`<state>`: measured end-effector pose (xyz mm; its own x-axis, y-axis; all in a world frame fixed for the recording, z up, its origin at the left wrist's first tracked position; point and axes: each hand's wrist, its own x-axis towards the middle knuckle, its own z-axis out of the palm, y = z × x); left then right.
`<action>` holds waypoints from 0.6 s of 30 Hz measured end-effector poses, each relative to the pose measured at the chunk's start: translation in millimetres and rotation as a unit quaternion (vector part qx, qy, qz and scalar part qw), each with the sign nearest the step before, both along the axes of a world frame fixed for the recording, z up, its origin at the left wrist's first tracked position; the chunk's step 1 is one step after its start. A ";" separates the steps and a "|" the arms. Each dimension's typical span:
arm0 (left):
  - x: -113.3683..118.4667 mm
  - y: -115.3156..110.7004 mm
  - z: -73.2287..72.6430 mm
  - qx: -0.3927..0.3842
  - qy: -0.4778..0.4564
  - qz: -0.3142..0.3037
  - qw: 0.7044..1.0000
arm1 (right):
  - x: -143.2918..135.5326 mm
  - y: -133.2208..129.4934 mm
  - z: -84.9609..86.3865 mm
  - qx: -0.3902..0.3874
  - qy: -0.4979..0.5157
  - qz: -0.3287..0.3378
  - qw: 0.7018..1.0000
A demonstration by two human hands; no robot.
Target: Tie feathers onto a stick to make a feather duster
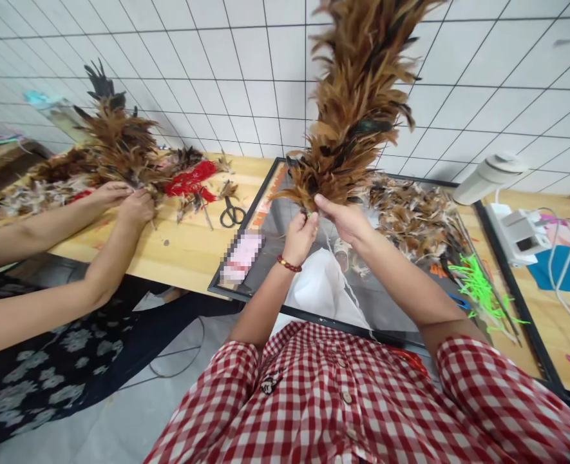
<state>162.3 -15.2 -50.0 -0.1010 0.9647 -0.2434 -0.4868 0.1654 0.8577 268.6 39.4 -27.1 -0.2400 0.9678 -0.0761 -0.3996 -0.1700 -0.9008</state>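
Note:
A long, bushy bundle of brown and black feathers (357, 122) rises in front of me, its lower end between my hands. My left hand (301, 240), with a beaded bracelet on the wrist, is closed around the base of the bundle. From the right, my right hand (345, 219) grips the lower feathers, thumb on top. What lies inside the fingers is mostly hidden. A white cord (347, 283) hangs below my hands across a white cloth or bag (316, 283). Loose brown feathers (415, 222) are heaped on the black-framed board to the right.
At left, a co-worker's hands (133, 200) hold another feather bundle (120, 138). Red strings (191, 179), black scissors (232, 214) and a blurred pink rectangle (243, 258) lie between us. To the right are green strings (478, 290), a white tumbler (488, 177) and a power strip (511, 235).

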 end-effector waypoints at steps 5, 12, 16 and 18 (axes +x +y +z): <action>-15.9 -0.1 10.9 -0.049 -0.114 -0.180 0.976 | 23.2 8.6 -1.1 -0.008 0.033 0.125 0.992; -22.7 -3.1 14.7 -0.079 -0.142 -0.192 0.968 | 30.7 -6.2 -26.7 -0.075 -0.040 0.244 0.966; -16.7 -1.6 9.7 -0.072 -0.072 -0.114 0.988 | 31.0 -15.4 -22.0 -0.062 -0.108 0.230 0.965; -12.0 -0.4 6.1 -0.061 -0.023 -0.055 0.996 | 30.6 -14.9 -14.6 -0.052 -0.121 0.209 0.969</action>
